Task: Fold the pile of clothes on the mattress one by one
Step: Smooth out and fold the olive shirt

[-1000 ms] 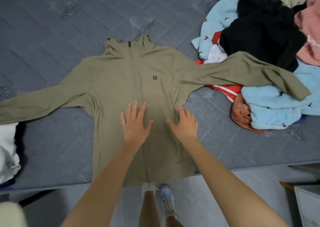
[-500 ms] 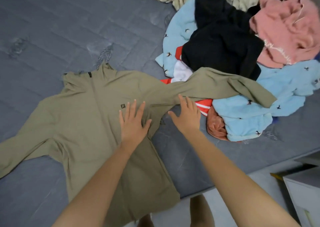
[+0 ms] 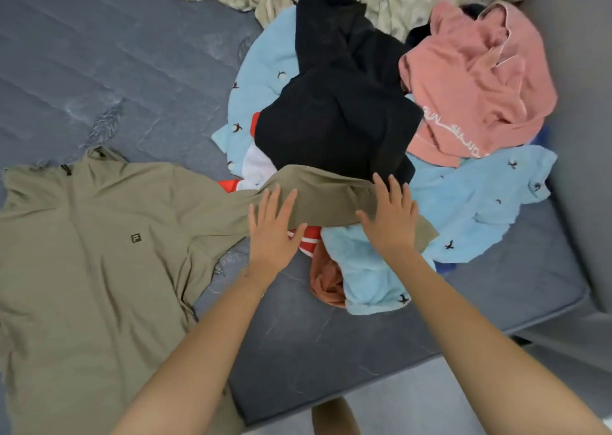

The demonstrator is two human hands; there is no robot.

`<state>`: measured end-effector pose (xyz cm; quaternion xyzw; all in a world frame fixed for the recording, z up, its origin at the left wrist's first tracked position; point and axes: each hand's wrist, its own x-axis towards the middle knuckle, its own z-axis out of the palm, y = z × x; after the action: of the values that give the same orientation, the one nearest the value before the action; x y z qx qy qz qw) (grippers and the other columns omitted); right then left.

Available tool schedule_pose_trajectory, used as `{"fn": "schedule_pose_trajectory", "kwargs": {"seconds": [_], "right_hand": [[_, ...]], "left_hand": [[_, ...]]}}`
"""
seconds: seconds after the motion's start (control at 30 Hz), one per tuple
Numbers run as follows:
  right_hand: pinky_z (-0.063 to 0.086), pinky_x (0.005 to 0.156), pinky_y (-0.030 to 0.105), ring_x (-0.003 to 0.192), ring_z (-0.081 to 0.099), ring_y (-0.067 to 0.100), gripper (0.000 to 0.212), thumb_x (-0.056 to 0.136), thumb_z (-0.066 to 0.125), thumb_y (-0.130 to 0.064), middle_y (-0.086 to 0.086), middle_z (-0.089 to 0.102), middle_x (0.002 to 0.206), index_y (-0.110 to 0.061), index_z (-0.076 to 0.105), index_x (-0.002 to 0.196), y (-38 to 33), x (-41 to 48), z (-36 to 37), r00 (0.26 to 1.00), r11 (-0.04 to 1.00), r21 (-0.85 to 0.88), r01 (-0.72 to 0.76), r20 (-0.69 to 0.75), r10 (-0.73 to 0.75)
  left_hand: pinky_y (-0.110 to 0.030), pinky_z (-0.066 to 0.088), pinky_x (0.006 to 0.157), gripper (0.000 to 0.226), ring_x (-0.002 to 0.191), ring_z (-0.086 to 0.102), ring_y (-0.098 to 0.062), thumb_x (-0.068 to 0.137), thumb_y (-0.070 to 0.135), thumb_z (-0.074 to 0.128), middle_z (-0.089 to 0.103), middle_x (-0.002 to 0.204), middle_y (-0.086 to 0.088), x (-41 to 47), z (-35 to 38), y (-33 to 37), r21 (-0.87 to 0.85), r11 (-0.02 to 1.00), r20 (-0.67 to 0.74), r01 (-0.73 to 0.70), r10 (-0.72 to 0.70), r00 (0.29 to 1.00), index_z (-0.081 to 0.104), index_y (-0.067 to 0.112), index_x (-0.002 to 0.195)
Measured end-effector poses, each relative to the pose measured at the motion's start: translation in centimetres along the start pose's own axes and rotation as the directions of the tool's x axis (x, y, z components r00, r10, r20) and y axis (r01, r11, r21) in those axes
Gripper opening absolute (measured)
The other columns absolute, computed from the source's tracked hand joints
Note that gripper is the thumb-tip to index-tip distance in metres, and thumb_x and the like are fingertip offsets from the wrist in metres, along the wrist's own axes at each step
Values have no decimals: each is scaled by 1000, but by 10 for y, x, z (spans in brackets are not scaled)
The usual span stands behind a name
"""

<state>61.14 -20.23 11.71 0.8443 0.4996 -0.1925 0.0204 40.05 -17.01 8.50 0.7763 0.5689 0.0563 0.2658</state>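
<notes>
Just beyond the fingers (image 3: 394,192) of the right hand (image 3: 390,217), the black garment (image 3: 334,119) heaps up high, and the pink garment (image 3: 477,80) piles farther out to their right, so that way is blocked. Right of these fingers the light blue garment (image 3: 480,196) bunches up close to a grey wall (image 3: 583,103). Left of the left hand (image 3: 275,235) fingers (image 3: 275,201) the olive jacket (image 3: 99,252) lies flat and low. Beyond and left of them the mattress (image 3: 132,70) is bare, and behind the fingers, between the forearms, it is bare to its near edge
</notes>
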Motion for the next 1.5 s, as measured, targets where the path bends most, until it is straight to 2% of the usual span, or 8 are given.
{"fn": "schedule_pose_trajectory", "kwargs": {"seconds": [0.17, 0.3, 0.43, 0.63, 0.77, 0.97, 1.13, 1.5], "right_hand": [[30, 108, 45, 134, 36, 30, 68, 94, 56, -37, 9, 33, 149, -14, 25, 149, 36, 18, -11, 996, 998, -34, -55, 64, 57], [42, 74, 37, 98, 57, 31, 24, 98, 47, -29, 10, 60, 102, -9, 57, 106, 39, 26, -11, 997, 999, -1, -36, 71, 36], [43, 65, 36, 79, 59, 31, 30, 99, 46, -30, 9, 60, 76, -11, 56, 78, 13, 21, -10, 1000, 989, 144, -17, 24, 13], [50, 75, 47, 75, 60, 31, 31, 100, 49, -23, 12, 59, 72, -7, 59, 75, -74, 1, 1, 992, 876, 481, 38, 90, -92], [47, 80, 38, 79, 60, 29, 29, 100, 47, -16, 19, 65, 83, 0, 63, 81, -142, -22, 20, 985, 808, 590, 0, 141, -103], [51, 85, 48, 84, 66, 39, 33, 98, 50, -15, 27, 68, 86, 13, 64, 87, -251, -73, 68, 966, 718, 691, -84, 234, -112], [36, 78, 15, 98, 63, 25, 21, 94, 59, -11, 15, 70, 107, -3, 67, 111, -350, -123, 114, 977, 772, 636, 11, 156, -142], [16, 118, 43, 146, 13, 25, 60, 94, 54, -39, 4, 22, 158, -28, 32, 149, -466, -163, 216, 912, 953, 288, 95, 359, -200]], "left_hand": [[-41, -5, 119, 61, 150, 0, -20, 98, 37, 49, 11, 162, -1, 15, 18, 40, -35, 996, 75, -88, 90, 993, 23, 26, 153], [-39, -3, 119, 56, 150, 2, -19, 99, 34, 48, 18, 160, 0, 18, 28, 51, -119, 990, 97, -81, 93, 991, 29, 24, 151], [-33, 16, 115, 38, 144, 26, -20, 100, 28, 50, 45, 146, -2, 17, 27, 50, -300, 954, 79, -8, 33, 996, 53, 16, 136], [-13, 41, 76, 18, 82, 55, 5, 102, 28, 46, 62, 96, 9, 2, -7, 18, -691, 692, 177, 208, -116, 977, 62, 19, 103], [-7, 44, 76, 25, 93, 57, 7, 91, 29, 65, 58, 99, 15, -17, -35, -32, -787, 554, 208, 270, -173, 963, 49, 23, 109], [-15, 39, 69, 11, 76, 51, -16, 91, 6, 62, 56, 80, -3, -65, -83, -159, -651, 741, -8, 165, -224, 975, 53, 12, 88], [-9, 36, 67, 9, 73, 49, -11, 95, 7, 57, 53, 76, 3, -104, -137, -282, -606, 778, -136, 168, -309, 941, 55, 11, 87], [-13, 34, 65, 16, 82, 56, -15, 95, 16, 60, 64, 88, -4, -119, -194, -448, -545, 782, -194, 304, -470, 861, 66, 1, 92]]}}
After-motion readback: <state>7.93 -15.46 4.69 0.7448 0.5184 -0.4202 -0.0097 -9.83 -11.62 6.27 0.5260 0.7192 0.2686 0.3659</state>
